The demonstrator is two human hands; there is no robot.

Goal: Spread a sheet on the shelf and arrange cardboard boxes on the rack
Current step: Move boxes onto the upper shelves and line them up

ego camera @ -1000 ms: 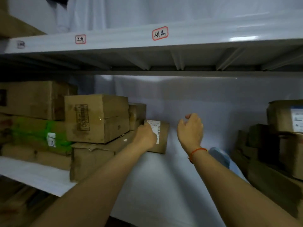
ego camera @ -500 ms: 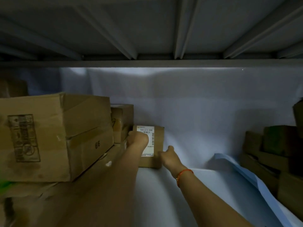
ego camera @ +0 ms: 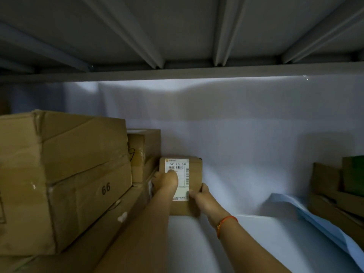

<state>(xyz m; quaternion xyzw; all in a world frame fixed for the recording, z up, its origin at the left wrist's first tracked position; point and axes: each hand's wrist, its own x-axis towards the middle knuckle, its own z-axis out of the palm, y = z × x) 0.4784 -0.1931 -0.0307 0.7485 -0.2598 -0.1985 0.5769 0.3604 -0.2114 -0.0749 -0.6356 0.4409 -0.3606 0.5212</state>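
Both hands grip the small labelled box (ego camera: 194,174) (standing upright on the white sheet (ego camera: 246,154)): left hand (ego camera: 165,180) across its label, right hand (ego camera: 202,198) at its lower right edge.

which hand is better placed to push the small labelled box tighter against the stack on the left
Right, probably. The right hand grips the free right side of the small brown cardboard box with the white label, so it can press leftward. The left hand sits wedged between it and the stacked cardboard boxes.
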